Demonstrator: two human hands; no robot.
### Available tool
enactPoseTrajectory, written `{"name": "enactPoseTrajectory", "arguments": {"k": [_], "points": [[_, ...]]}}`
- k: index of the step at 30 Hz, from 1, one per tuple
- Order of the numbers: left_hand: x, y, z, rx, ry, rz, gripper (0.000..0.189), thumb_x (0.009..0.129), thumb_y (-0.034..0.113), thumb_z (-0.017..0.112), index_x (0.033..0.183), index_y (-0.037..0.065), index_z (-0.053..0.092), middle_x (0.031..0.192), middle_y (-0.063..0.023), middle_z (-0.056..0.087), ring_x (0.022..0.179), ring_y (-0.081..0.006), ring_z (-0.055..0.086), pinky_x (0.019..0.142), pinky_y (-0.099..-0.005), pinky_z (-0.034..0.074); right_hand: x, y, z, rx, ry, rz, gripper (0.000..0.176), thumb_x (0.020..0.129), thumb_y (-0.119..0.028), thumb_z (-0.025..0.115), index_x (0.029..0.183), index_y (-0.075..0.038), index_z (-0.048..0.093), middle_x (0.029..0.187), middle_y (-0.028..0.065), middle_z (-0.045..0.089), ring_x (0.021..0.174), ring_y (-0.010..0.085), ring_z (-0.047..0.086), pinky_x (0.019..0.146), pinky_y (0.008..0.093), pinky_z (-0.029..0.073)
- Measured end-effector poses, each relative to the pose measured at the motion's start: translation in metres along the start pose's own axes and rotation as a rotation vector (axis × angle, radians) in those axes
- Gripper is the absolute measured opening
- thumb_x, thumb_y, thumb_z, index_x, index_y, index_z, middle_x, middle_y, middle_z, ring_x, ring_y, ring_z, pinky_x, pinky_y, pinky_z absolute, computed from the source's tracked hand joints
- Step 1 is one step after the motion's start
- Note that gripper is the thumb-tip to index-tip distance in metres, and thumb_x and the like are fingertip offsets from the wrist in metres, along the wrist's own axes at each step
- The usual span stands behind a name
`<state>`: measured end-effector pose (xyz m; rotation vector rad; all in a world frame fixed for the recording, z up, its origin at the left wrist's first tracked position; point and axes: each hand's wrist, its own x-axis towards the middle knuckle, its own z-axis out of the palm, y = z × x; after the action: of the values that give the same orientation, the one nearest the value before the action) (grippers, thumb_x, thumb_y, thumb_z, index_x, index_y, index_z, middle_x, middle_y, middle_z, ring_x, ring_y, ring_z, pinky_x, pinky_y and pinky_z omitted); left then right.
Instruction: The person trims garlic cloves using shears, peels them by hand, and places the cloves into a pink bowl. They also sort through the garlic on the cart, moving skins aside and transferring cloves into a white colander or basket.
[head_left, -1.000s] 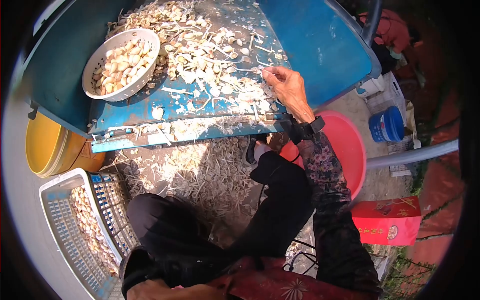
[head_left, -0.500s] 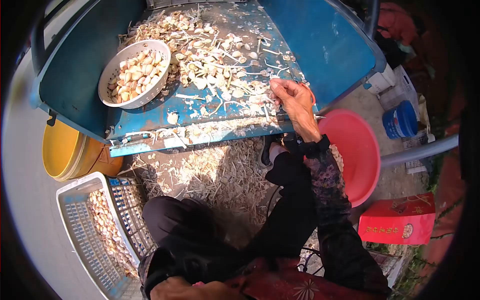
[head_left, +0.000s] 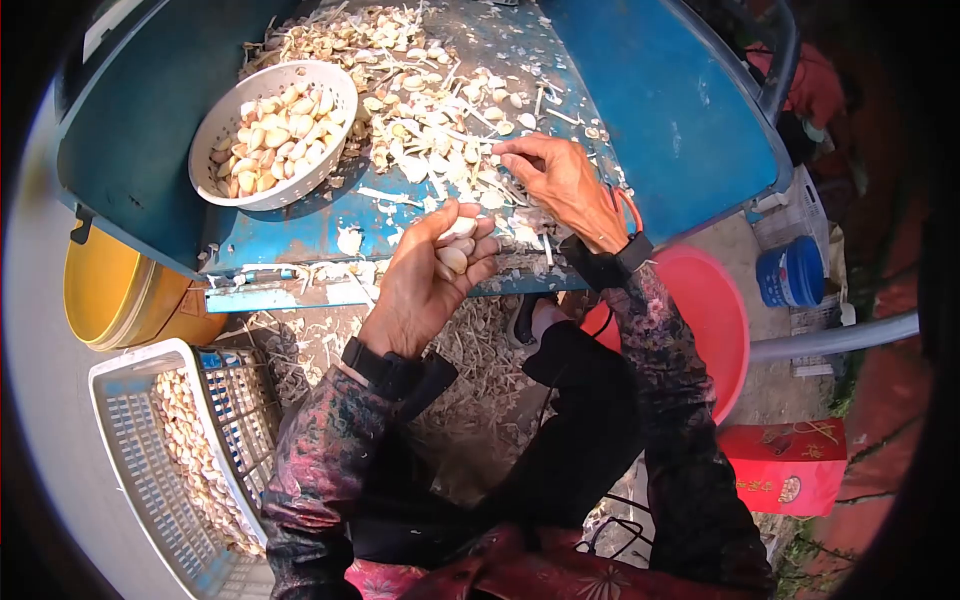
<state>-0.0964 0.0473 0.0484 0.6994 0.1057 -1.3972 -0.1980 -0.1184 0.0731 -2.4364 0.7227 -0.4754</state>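
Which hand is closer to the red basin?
Right. The right hand lies on the table just beside the basin; the left hand, holding garlic, is farther off, left of it.

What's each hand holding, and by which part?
Left hand cups garlic cloves in its curled fingers. Right hand reaches into the garlic scraps; any grip cannot be told.

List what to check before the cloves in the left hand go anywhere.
1. Left hand grips the garlic cloves: ok, fingers curled round them.
2. Right hand apart from the left: ok, it rests on the pile of peels.
3. What the right fingertips pinch: cannot tell.
4. White bowl has room: ok, its cloves lie below the rim.
5. Bowl fully on the blue table: ok.
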Motion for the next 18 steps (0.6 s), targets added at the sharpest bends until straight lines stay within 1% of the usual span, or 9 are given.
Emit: {"name": "enactPoseTrajectory", "arguments": {"k": [1,2,4,8,10,12,13,14,18], "points": [[0.012,-0.001,-0.017,-0.023,-0.126,0.001,0.021,0.096,0.023,0.050,0.100,0.002,0.053,0.086,-0.0087,0.060,0.069,-0.0167,0.055,0.056,-0.0249,0.046,0.015,0.025,0.009,-0.095,-0.003,-0.126,0.022,0.080,-0.005,0.058,0.099,-0.002,0.068,0.092,0.0213,0.064,0.084,0.0342,0.062,0.076,0.0373,0.049],[0.014,0.004,-0.021,-0.027,-0.121,0.002,0.021,0.096,0.023,0.050,0.100,0.002,0.053,0.086,-0.0087,0.060,0.069,-0.0167,0.055,0.056,-0.0249,0.046,0.026,0.038,0.014,-0.092,-0.009,-0.127,0.022,0.080,-0.005,0.058,0.099,-0.002,0.068,0.092,0.0213,0.064,0.084,0.0342,0.062,0.076,0.0373,0.049],[0.019,0.011,-0.026,-0.040,-0.095,0.028,0.021,0.096,0.022,0.050,0.101,0.002,0.053,0.085,-0.0075,0.060,0.066,-0.0155,0.054,0.054,-0.0239,0.044,0.039,0.046,0.020,-0.303,-0.096,-0.392,0.018,0.080,-0.004,0.056,0.093,0.000,0.068,0.087,0.0197,0.063,0.085,0.0373,0.060,0.075,0.0416,0.048],[0.021,0.019,-0.027,-0.036,-0.040,0.055,0.020,0.095,0.016,0.052,0.107,0.001,0.053,0.086,-0.0068,0.060,0.072,-0.0154,0.059,0.062,-0.0245,0.052,0.038,0.053,0.018,-0.294,-0.106,-0.267,0.018,0.079,-0.007,0.057,0.092,0.002,0.065,0.083,0.0228,0.062,0.084,0.0394,0.059,0.075,0.0435,0.048],[0.023,0.016,-0.029,-0.032,-0.055,0.066,0.021,0.094,0.016,0.052,0.108,0.000,0.053,0.088,-0.0082,0.061,0.077,-0.0167,0.061,0.066,-0.0257,0.053,0.037,0.049,0.010,-0.293,-0.150,-0.215,0.020,0.079,-0.011,0.060,0.091,0.003,0.064,0.082,0.0221,0.063,0.083,0.0358,0.062,0.075,0.0413,0.049],[0.025,0.012,-0.028,-0.009,-0.096,0.085,0.022,0.094,0.015,0.053,0.109,-0.001,0.054,0.093,-0.0111,0.063,0.085,-0.0192,0.064,0.075,-0.0283,0.056,0.031,0.043,0.003,-0.072,-0.136,0.054,0.022,0.079,-0.014,0.061,0.091,0.004,0.064,0.083,0.0201,0.065,0.081,0.0309,0.064,0.073,0.0384,0.050],[0.024,0.010,-0.026,-0.014,-0.102,0.084,0.022,0.094,0.015,0.053,0.109,-0.001,0.054,0.093,-0.0111,0.063,0.085,-0.0192,0.064,0.075,-0.0283,0.056,0.027,0.041,0.001,-0.046,-0.089,0.057,0.026,0.081,-0.019,0.065,0.095,0.003,0.065,0.082,0.0133,0.066,0.078,0.0208,0.064,0.071,0.0324,0.050],[0.024,0.008,-0.024,-0.035,-0.106,0.078,0.023,0.094,0.016,0.052,0.110,-0.002,0.053,0.096,-0.0136,0.063,0.088,-0.0220,0.064,0.078,-0.0307,0.056,0.024,0.037,-0.002,-0.054,-0.087,0.054,0.026,0.081,-0.019,0.065,0.095,0.003,0.065,0.082,0.0133,0.066,0.078,0.0208,0.064,0.071,0.0324,0.050],[0.020,0.007,-0.010,-0.086,-0.085,0.063,0.028,0.096,0.020,0.050,0.110,-0.004,0.050,0.102,-0.0201,0.061,0.095,-0.0295,0.063,0.088,-0.0389,0.054,0.005,-0.015,-0.009,0.481,-0.222,0.130,0.025,0.086,-0.020,0.068,0.101,0.000,0.067,0.081,0.0017,0.063,0.073,0.0074,0.056,0.066,0.0230,0.046]]}}
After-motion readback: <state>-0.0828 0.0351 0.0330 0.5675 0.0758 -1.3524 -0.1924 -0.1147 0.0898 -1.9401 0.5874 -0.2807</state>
